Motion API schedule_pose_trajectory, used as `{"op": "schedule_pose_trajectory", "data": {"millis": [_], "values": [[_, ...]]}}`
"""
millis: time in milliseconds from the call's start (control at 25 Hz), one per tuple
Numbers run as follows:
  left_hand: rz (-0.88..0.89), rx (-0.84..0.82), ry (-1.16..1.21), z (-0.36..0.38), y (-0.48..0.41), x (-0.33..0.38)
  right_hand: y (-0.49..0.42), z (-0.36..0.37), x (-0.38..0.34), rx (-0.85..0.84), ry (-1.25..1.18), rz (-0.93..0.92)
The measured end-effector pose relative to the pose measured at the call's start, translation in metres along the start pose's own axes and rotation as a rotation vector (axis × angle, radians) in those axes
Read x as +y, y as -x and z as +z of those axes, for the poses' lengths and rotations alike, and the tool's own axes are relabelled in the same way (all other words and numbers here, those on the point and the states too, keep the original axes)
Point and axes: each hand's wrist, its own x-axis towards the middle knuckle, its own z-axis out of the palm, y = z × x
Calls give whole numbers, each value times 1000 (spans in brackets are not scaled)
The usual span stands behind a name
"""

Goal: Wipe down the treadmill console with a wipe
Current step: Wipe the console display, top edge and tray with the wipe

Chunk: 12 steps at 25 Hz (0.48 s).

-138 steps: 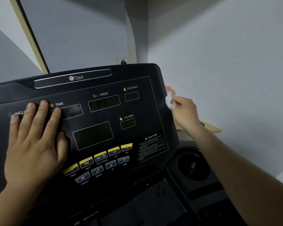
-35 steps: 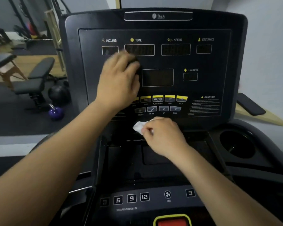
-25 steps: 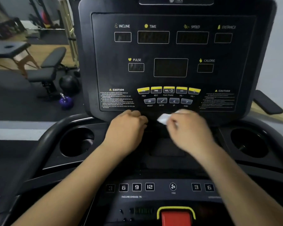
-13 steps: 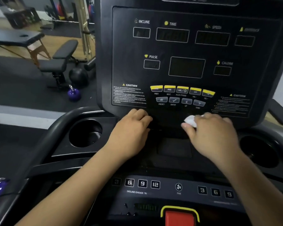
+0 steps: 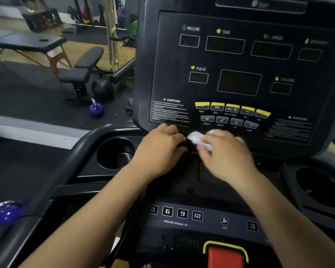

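The black treadmill console [image 5: 238, 60] fills the upper right, with dark displays and a row of yellow buttons [image 5: 232, 108]. My right hand [image 5: 227, 155] pinches a crumpled white wipe [image 5: 195, 136] against the console's bottom strip, just under the grey arrow buttons. My left hand [image 5: 161, 147] sits right beside the wipe, its fingers curled over the console's lower edge below the left caution label; its fingertips are hidden. The two hands almost touch.
Cup holders sit at the left [image 5: 115, 153] and right [image 5: 319, 187]. A lower panel has numbered incline buttons [image 5: 175, 212] and a red stop key [image 5: 225, 256]. Beyond the left handrail [image 5: 72, 159] are a weight bench [image 5: 81, 70], a purple kettlebell [image 5: 96, 109] and a massage table [image 5: 27, 42].
My right hand has slid the wipe leftward along the console's bottom strip, close to my left hand. The left hand stays at the lower edge. The view has shifted slightly.
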Motion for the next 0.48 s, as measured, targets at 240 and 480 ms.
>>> {"op": "schedule_pose_trajectory", "data": {"millis": [240, 480], "values": [[-132, 36, 184, 3, 22, -24, -7, 1, -14, 15, 66, -128], [-386, 201, 446, 0, 37, -51, -50, 5, -59, -148, 70, -341]]}}
